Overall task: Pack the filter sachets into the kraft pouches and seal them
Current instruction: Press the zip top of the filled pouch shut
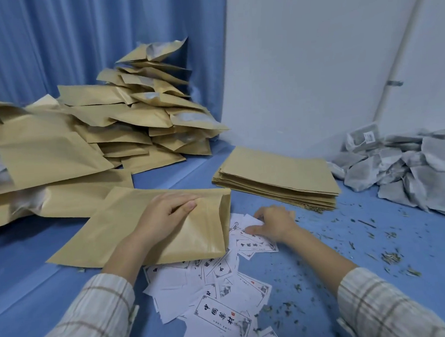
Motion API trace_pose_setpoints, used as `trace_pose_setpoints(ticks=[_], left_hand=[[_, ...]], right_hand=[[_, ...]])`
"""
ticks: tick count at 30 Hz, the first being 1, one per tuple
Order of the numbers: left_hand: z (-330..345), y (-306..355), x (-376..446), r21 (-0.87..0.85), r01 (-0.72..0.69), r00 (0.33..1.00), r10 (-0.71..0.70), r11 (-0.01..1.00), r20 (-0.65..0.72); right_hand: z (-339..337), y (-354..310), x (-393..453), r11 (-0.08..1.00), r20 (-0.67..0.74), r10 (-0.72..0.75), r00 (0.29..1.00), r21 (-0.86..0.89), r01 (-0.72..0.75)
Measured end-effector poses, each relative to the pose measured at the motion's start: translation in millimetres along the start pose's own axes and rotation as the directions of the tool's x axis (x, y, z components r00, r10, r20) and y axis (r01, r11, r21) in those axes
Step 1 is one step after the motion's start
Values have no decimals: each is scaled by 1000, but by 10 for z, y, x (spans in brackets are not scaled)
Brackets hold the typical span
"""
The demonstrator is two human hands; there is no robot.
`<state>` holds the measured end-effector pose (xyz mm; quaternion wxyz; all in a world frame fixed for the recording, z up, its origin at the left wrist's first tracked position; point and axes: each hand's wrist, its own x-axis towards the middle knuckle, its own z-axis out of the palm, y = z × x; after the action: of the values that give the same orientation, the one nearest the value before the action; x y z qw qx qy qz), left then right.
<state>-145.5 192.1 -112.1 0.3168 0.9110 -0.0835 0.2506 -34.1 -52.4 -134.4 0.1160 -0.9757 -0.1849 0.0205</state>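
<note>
The left hand [167, 213] lies on a kraft pouch [152, 224] near its open mouth, with the fingers curled over the paper and the thumb tucked against them. It seems to pin the pouch to the blue table [39, 257] so the mouth stays toward the other hand. Just beside that mouth, the right hand [274, 222] pinches one white label [250, 220] between thumb and fingers, at the top of a loose scatter of printed labels [219, 298] lying under and below both wrists. I judge the label is being picked to go with this pouch. Beyond the right hand is a neat stack of flat pouches [276, 178], close enough for the next one. Farther to that side is the heap of filter sachets [412, 172], and crumbs of dried herb [388, 257] are spread between. Behind the left hand is a big pile of filled pouches [96, 129], which are finished, it seems.
</note>
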Motion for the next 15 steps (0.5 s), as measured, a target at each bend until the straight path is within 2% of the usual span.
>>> trace_pose_setpoints(ticks=[3, 6, 8, 10, 12, 15], left_hand=[[-14, 3, 19, -11, 20, 1000, -20, 1000, 13], [-36, 53, 28, -63, 46, 999, -44, 997, 26], [-63, 120, 39, -119, 87, 996, -83, 989, 43], [-114, 187, 91, -175, 148, 989, -139, 973, 58], [-185, 272, 181, -211, 190, 982, -183, 959, 53], [-278, 468, 339, -328, 204, 979, -193, 922, 68]], right_hand=[[-80, 84, -6, 975, -58, 54, 997, 217, -40], [-188, 158, -71, 946, -167, 59, 984, 323, -2], [-296, 158, -156, 888, -300, -32, 954, 430, 165], [-476, 97, -265, 718, -424, -171, 890, 565, 407], [-654, -18, -373, 594, -492, -338, 803, 550, 587], [-826, -258, -408, 575, -493, -511, 704, 413, 706]])
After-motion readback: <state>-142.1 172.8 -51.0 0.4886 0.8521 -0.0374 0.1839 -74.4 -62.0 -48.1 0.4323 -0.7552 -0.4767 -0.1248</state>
